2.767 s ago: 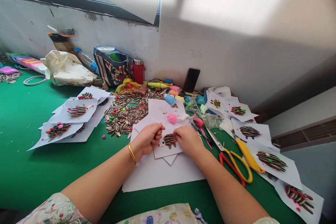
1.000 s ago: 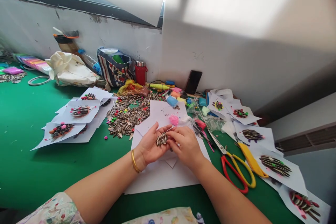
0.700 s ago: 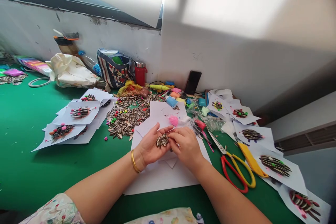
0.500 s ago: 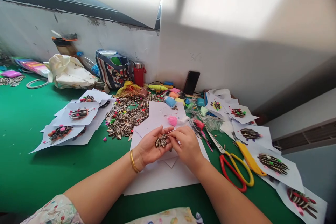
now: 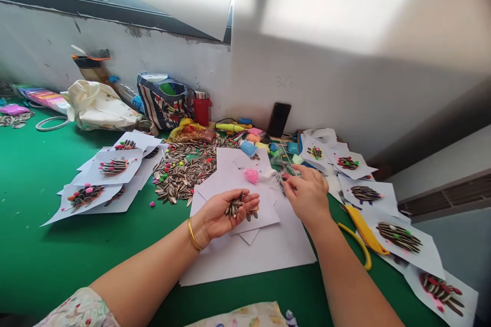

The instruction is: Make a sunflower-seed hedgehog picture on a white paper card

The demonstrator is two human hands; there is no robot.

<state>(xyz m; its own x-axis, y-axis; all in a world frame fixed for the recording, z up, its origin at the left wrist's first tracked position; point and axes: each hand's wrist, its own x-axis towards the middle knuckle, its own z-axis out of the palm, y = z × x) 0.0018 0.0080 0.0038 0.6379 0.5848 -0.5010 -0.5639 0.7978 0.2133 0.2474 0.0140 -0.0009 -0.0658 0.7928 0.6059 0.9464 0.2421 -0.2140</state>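
Sunflower seeds (image 5: pixel 235 207) cupped in open left hand (image 5: pixel 222 214), right hand (image 5: pixel 307 195) loosely curled over clutter, grasp unclear

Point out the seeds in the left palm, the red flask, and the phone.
seeds (image 5: pixel 233 208), head view, middle of the cluster
red flask (image 5: pixel 201 110), head view, its body
phone (image 5: pixel 279 119), head view, dark screen

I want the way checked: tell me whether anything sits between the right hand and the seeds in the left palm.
Nothing visible does. The right hand is off to the side; only bare white paper lies between it and the seeds in the left hand.
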